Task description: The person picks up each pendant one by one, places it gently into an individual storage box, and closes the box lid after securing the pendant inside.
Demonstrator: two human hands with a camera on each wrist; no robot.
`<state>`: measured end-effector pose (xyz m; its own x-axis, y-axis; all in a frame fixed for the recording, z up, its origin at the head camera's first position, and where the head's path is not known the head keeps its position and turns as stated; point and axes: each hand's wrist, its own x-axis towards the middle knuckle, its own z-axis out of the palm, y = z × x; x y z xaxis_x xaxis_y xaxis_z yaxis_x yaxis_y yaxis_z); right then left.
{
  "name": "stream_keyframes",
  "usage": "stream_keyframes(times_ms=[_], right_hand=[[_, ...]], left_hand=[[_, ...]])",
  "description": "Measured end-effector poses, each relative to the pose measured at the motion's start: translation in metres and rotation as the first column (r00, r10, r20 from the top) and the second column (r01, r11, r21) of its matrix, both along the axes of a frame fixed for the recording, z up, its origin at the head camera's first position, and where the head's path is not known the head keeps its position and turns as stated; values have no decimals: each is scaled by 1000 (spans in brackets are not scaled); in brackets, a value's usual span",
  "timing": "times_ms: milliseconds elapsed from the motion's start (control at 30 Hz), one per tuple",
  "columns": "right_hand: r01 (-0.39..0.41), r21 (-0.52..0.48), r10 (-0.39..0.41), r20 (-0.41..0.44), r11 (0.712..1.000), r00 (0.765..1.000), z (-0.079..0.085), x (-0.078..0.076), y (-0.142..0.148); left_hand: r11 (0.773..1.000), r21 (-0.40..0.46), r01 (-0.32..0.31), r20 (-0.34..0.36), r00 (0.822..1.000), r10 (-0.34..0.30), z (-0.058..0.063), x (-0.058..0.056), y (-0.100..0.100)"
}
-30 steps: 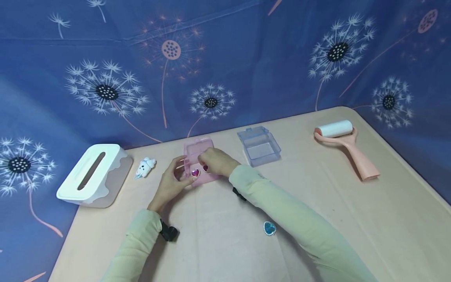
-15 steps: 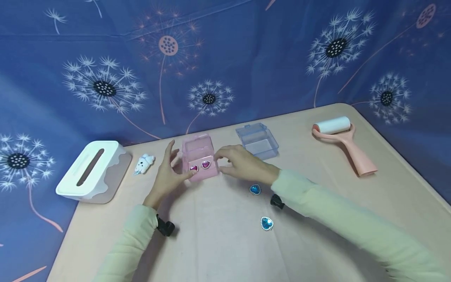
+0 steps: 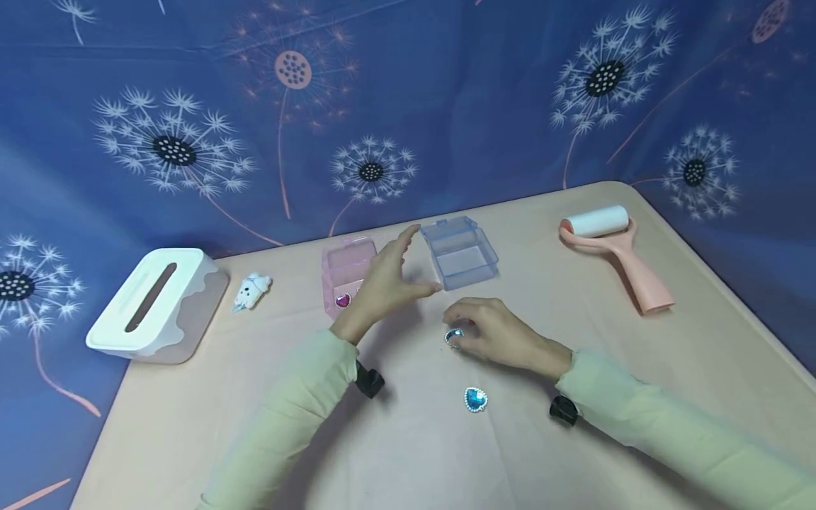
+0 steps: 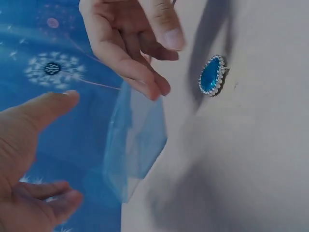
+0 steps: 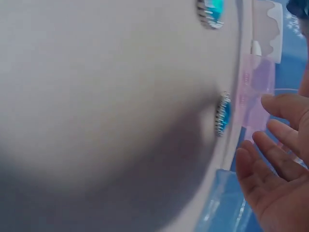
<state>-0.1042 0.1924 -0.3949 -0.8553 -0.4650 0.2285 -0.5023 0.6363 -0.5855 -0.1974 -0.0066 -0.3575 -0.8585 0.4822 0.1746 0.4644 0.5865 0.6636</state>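
My left hand (image 3: 382, 280), thumb and fingers spread, hangs in front of the pink clear box (image 3: 349, 258), hiding part of it. The box's lid is up, and a pink heart-shaped gem (image 3: 343, 300) with a pale beaded rim shows inside. My right hand (image 3: 503, 336) hovers over a blue heart-shaped gem (image 3: 454, 338) on the table. In the right wrist view, its loosely bent fingers (image 5: 270, 157) stand apart from that gem (image 5: 223, 114). A second blue gem (image 3: 474, 399) lies nearer me. Beyond my hands stands a blue clear box (image 3: 462, 253), lid up.
A white-topped tissue box (image 3: 156, 304) stands at the left, beside a small white plush toy (image 3: 252, 290). A pink-handled lint roller (image 3: 615, 248) lies at the right. A blue dandelion-print cloth (image 3: 446, 106) hangs behind the table.
My left hand has left the pink box's side and moved right, across its front. My right hand has drawn back from the pink box to the nearer blue gem's twin beside it.
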Motion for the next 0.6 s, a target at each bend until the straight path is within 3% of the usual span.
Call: stream_keyframes(times_ms=[133,367,600], right_hand=[[-30,49,30,-2,998,1000,-12,1,-2],[-40,116,42,-14,992,999,-18,2,0],[-40,151,39,5,988,999,-15,2,2]], left_hand=[[994,-109,-13,44,999,18,-13,-8,21],[996,21,-92,236,968,84,-34,-21,45],[991,76,-112,239,967,91,-49,-27,56]])
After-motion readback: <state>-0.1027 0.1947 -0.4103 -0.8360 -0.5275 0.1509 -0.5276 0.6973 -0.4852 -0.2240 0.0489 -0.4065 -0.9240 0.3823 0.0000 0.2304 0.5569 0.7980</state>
